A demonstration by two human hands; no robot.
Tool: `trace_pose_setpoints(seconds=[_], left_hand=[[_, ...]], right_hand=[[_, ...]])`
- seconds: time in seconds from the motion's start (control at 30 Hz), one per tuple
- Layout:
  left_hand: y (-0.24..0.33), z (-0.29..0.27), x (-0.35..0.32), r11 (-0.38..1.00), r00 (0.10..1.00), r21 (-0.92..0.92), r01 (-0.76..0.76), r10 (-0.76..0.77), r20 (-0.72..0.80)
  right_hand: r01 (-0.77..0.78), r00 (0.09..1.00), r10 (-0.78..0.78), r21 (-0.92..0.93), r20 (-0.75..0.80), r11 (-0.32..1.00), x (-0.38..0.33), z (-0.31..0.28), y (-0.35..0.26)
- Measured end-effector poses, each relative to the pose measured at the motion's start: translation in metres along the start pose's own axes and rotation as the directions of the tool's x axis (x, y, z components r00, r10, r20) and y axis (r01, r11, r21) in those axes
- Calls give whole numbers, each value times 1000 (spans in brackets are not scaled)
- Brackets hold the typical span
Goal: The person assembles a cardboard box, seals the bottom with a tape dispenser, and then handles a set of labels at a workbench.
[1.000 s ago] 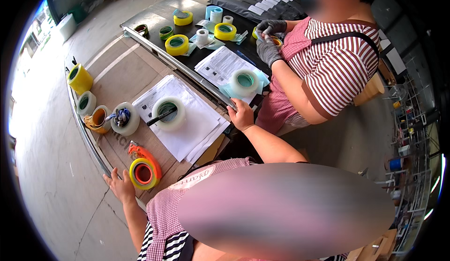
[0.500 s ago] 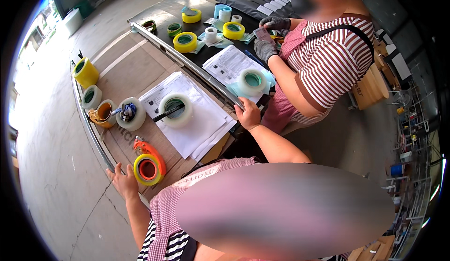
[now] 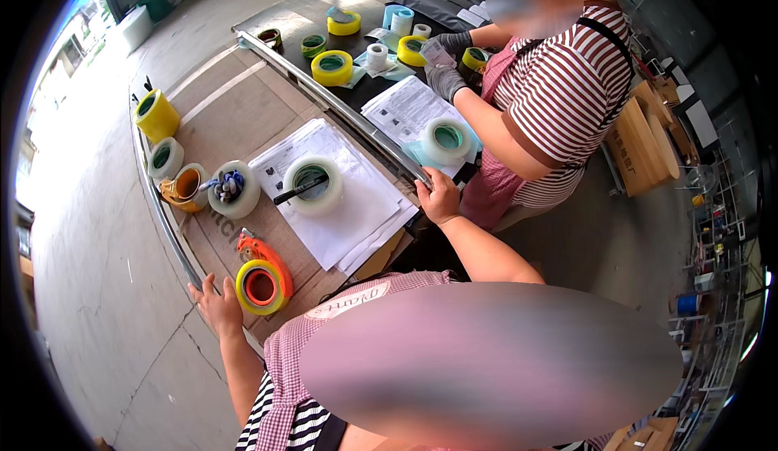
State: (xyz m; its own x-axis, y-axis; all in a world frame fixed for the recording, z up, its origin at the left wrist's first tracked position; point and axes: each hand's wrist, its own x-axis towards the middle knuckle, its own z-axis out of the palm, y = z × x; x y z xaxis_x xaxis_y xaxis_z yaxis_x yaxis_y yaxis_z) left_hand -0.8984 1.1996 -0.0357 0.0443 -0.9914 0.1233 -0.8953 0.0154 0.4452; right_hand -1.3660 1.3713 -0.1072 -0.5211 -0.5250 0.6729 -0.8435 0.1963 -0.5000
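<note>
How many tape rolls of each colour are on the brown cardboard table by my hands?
Yellow rolls: 2 (one sits in the orange dispenser)
White rolls: 3
Orange-brown roll: 1
Total: 6
</note>
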Motion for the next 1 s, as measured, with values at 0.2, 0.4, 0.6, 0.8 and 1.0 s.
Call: trace_pose_setpoints(seconds=[0.2,0.4,0.6,0.8,1.0], left_hand=[[7,-6,-19,1000,1000,3,15,-15,1],[5,-9,-8,1000,1000,23,10,-10,4],[-1,-8,-3,1000,1000,23,4,-4,3],[-8,-9,1,1000,1000,31,-1,2,-5],[-3,-14,-4,999,1000,32,-2,3,-10]], right_hand=[[-9,1000,9,-1,21,1000,-4,-20,2],[-7,1000,7,0,22,1000,0,-15,-5],[-3,1000,3,-2,27,1000,0,-13,-10],[-3,1000,3,0,15,1000,2,-15,-17],[3,1000,-3,-2,5,1000,0,-18,-15]])
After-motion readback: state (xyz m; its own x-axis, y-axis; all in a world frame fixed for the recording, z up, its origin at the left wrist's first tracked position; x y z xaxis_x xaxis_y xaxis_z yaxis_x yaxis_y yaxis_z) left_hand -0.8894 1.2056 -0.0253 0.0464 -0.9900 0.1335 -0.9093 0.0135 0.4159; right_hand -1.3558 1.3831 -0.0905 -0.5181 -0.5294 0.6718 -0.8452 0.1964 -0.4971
